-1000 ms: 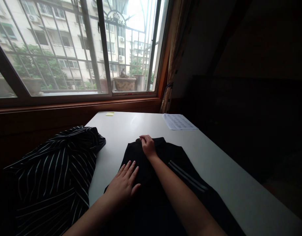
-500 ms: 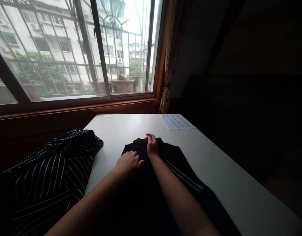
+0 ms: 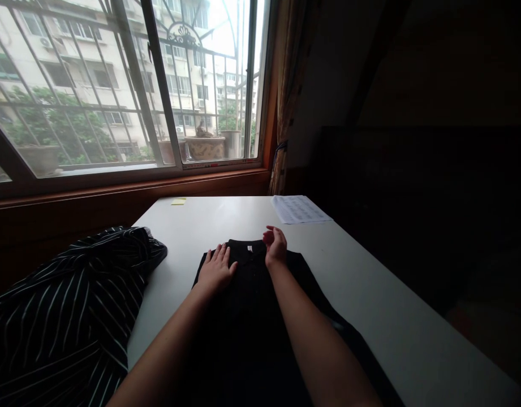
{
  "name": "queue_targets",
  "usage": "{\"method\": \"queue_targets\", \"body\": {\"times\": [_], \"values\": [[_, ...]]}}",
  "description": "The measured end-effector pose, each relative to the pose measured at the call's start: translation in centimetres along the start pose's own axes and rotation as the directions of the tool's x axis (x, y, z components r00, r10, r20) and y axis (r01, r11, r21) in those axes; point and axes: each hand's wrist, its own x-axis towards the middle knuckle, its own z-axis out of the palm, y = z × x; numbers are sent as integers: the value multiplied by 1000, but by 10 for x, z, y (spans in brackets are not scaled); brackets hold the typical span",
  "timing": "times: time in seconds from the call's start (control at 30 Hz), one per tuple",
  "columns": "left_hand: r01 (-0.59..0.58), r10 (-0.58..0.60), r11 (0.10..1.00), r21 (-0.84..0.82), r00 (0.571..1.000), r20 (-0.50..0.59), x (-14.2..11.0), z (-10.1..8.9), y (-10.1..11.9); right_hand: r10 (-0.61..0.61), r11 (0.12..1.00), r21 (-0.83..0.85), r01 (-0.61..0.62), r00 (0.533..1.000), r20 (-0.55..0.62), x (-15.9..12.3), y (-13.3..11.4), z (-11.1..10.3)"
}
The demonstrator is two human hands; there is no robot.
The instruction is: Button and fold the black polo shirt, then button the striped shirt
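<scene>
A black shirt (image 3: 247,316) lies spread on the white table (image 3: 362,294), its collar end pointing away from me. A small white label (image 3: 250,249) shows inside the neckline. Flat on the shirt's left shoulder rests my left hand (image 3: 218,268), palm down with the fingers apart. My right hand (image 3: 276,247) is turned on its edge at the right side of the collar. Its fingers are loosely bent and I see nothing between them. Much of the shirt's near part is lost in shadow and behind my forearms.
Black cloth with white stripes (image 3: 73,305) is heaped at the table's left edge. Printed sheets (image 3: 300,209) lie at the far right, and a yellow sticky note (image 3: 179,201) at the far left. Beyond the table are a barred window (image 3: 116,85) and a tied curtain (image 3: 279,158).
My left hand has moved forward to the shirt's shoulder and its fingers have spread. My right hand has shifted to the right of the collar. The neckline and its label now show.
</scene>
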Motion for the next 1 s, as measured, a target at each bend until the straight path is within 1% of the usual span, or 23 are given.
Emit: {"method": "queue_targets", "body": {"times": [0.1,0.17,0.23,0.27,0.37,0.43,0.5,0.6,0.67,0.77,0.87,0.93,1.0], "values": [[39,-39,999,11,999,2,2,2,-3,-46,998,-49,41,993,-111,17,-6,-22],[52,-52,998,17,999,2,3,3,-5,-91,991,-114,73,983,-159,23,-10,-36],[54,-54,998,21,999,5,3,4,-6,-134,975,-197,102,978,-160,24,-10,-45],[54,-54,998,22,998,7,3,4,-7,-149,964,-243,112,979,-138,23,-9,-47],[59,-59,998,23,998,13,4,6,-7,-160,910,-388,145,987,-6,16,-2,-44],[64,-64,998,22,998,14,5,7,-7,-159,857,-482,182,983,90,11,4,-39],[67,-67,998,21,998,13,6,8,-7,-162,795,-564,224,974,159,8,7,-35],[69,-69,997,22,998,11,6,7,-7,-159,703,-653,282,957,242,10,5,-33],[70,-70,997,23,998,7,5,7,-6,-139,649,-685,332,936,322,18,-4,-36],[70,-70,997,20,998,-4,5,7,-7,-92,562,-707,430,882,463,35,-26,-51],[68,-67,998,11,997,-25,6,9,-7,-51,453,-724,520,826,562,45,-50,-77],[57,-56,998,3,997,-48,5,8,-6,-6,380,-725,574,786,618,41,-60,-94],[37,-37,999,-1,996,-85,3,6,-5,56,320,-710,628,735,676,29,-62,-107]]}}
